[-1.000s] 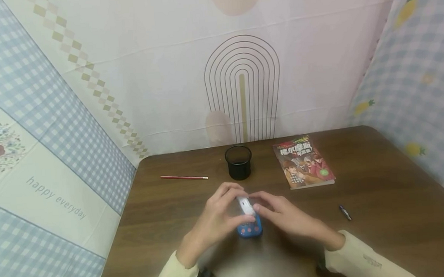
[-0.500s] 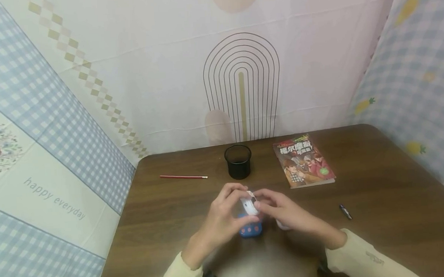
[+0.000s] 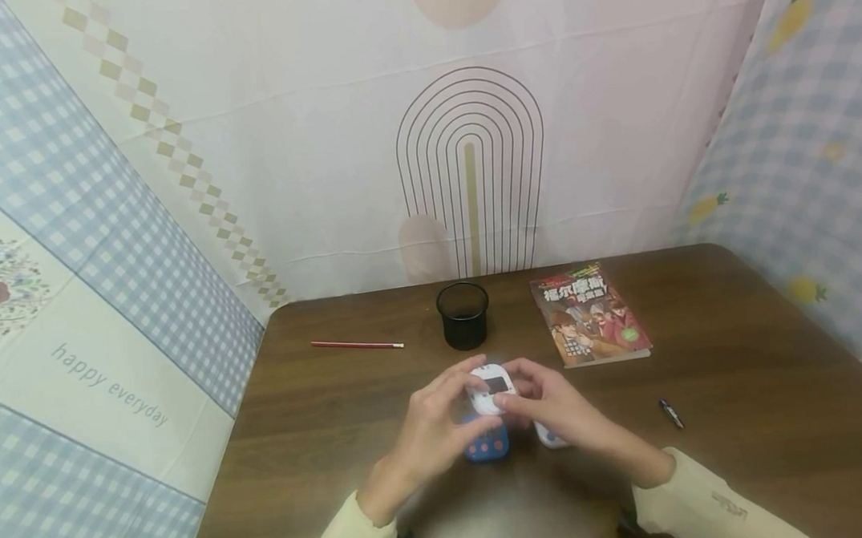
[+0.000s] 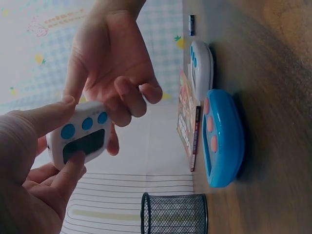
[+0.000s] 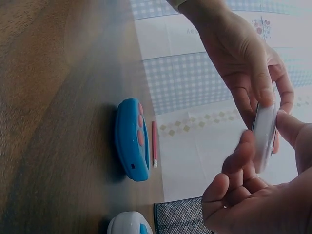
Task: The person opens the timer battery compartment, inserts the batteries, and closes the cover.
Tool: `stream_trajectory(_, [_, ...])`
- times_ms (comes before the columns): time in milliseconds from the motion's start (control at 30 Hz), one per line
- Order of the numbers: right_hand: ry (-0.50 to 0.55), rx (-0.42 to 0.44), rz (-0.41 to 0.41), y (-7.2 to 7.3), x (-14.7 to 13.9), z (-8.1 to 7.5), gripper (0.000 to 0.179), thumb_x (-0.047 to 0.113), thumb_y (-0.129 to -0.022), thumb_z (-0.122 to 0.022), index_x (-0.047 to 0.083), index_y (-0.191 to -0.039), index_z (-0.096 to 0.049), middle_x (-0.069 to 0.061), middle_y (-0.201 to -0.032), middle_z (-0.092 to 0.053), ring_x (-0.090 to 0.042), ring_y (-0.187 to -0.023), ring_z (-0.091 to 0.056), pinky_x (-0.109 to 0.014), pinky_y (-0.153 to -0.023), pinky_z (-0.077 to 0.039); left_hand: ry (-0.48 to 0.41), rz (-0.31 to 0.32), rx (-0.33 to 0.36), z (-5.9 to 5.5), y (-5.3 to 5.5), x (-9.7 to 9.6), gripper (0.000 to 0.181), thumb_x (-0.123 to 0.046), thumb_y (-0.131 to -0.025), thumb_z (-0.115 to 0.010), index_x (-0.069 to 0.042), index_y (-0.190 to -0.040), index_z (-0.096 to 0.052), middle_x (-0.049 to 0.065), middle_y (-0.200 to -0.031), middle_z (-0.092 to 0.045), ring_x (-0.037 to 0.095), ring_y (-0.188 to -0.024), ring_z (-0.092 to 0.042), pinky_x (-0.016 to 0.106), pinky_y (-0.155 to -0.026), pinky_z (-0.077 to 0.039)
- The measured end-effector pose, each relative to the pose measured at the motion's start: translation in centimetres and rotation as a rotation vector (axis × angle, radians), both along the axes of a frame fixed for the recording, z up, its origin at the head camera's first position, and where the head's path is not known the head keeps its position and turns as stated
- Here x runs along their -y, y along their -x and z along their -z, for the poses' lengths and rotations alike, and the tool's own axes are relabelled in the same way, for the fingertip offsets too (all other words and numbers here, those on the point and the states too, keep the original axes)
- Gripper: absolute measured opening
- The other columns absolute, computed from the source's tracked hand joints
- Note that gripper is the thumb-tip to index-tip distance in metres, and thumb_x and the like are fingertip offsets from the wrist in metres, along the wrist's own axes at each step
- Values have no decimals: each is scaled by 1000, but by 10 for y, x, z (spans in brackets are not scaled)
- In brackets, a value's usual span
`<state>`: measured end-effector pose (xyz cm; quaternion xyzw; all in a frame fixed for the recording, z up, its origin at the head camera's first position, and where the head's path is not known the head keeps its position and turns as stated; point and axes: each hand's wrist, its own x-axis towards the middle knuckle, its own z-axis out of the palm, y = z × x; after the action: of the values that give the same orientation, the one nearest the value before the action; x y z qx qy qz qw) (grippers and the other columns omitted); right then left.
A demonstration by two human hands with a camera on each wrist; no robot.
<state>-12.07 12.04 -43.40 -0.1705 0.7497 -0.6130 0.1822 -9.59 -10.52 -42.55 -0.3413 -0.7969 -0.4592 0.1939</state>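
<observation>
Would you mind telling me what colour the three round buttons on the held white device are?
The buttons are blue, best seen in the left wrist view.

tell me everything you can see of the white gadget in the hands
The white gadget is a flat, rounded, plastic-looking case with a dark display and three round blue buttons; no digits legible. The left hand and right hand hold it tilted above the table, face toward the person, a left finger overlapping the display.

White timer (image 3: pixel 486 406), screen (image 3: pixel 496 385) now plainly visible
</observation>
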Motion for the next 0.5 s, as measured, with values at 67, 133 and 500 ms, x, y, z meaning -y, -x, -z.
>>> stream_trajectory(67, [13, 12, 15, 0, 0, 0, 49, 22, -101, -72, -6, -137, -53, -23, -118, -75, -28, -98, -77, -46, -88, -65, -8, -2, 17, 1, -1, -1, 39, -5, -78, -93, -5, -107, -68, 18, -143, -67, 29, -115, -75, 22, -90, -61])
stream_trajectory(133, [5, 14, 28, 0, 0, 0, 47, 22, -100, -74, -5, -134, -55, -22, -115, -76, -29, -99, -76, -46, -88, -65, -31, 13, 51, 2, -2, -2, 39, -1, -78, -92, -4, -108, -68, 19, -146, -64, 31, -117, -74, 23, -90, -61])
stream_trajectory(500, [-46, 7, 91, -3, 1, -4, 42, 22, -96, -78, -3, -123, -58, -9, -94, -73, -29, -82, -70, -34, -71, -62, -101, 22, 199, 1, -6, -5, 41, 4, -80, -90, -3, -114, -70, 19, -148, -62, 29, -100, -79, 24, -82, -63])
